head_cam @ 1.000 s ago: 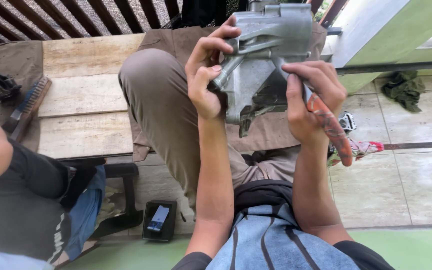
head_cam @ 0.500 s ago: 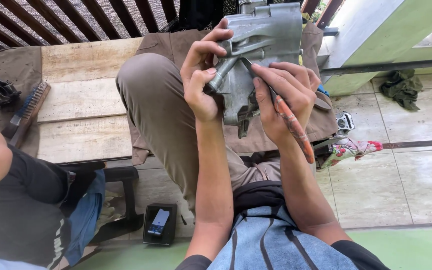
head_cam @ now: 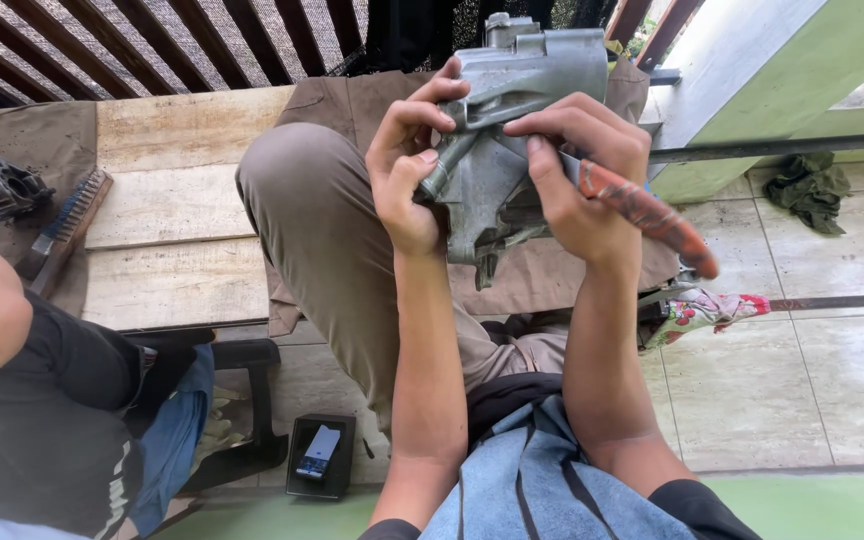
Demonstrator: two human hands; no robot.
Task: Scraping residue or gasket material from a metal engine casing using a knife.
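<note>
Pale tiled floor (head_cam: 832, 370) (daylit), wooden bench (head_cam: 172, 215), slatted railing (head_cam: 152, 45).

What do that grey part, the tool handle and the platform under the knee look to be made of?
Grey part: probably cast metal, perhaps aluminium; dull silvery skin, rounded moulded ribs. Tool handle: likely plastic or painted wood; worn orange-red surface with dark scuffs. Platform: bare wood; pale planks with grain and seams. The left hand steadies the part; the right hand grips the tool.

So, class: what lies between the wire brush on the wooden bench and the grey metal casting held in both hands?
In the head view, the person's bent knee in khaki trousers lies between the wire brush and the grey metal casting.
</note>
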